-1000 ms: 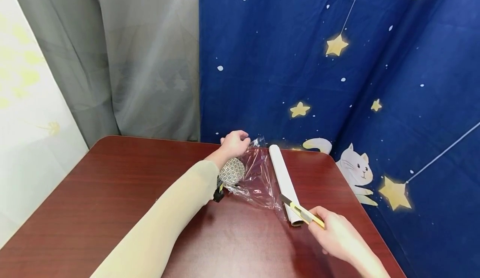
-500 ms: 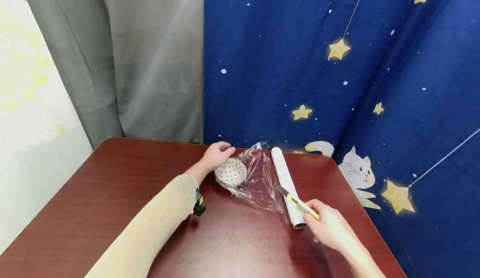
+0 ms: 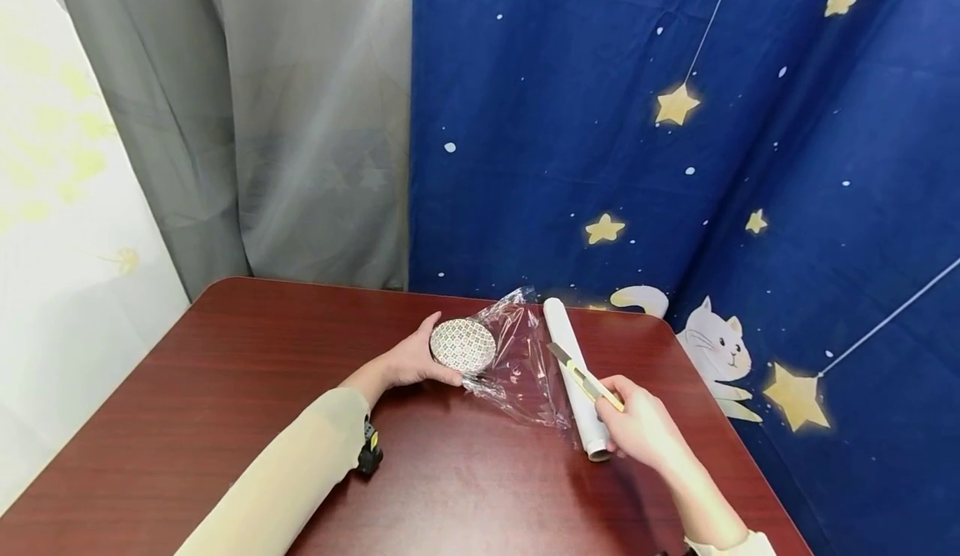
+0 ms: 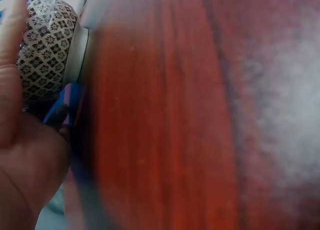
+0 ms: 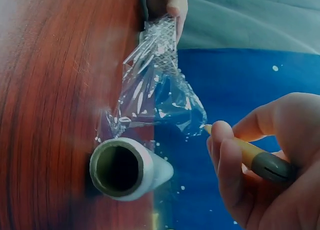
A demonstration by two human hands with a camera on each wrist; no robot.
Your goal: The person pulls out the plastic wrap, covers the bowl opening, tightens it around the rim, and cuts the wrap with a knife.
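My left hand (image 3: 411, 361) curves round the near-left side of a small patterned bowl (image 3: 462, 346), thumb in front and a finger at the back. In the left wrist view the thumb lies along the bowl's patterned wall (image 4: 47, 52), with a pale ring below it. Clear cling film (image 3: 521, 368) spreads from the bowl to a white roll (image 3: 572, 348) lying on the table. My right hand (image 3: 641, 424) grips a yellow utility knife (image 3: 583, 377), its blade out and overlapping the roll in the head view. The right wrist view shows the roll's hollow end (image 5: 120, 170).
The dark red wooden table (image 3: 300, 323) has a rounded far edge just beyond the bowl and roll. Behind it hang a grey curtain (image 3: 322, 122) and a blue star-patterned curtain (image 3: 540, 122). A black wrist device (image 3: 369, 449) sits at the left sleeve.
My left hand has come from the bowl's far side, round its left, to hold it. My right hand has moved slightly up and left with the utility knife.
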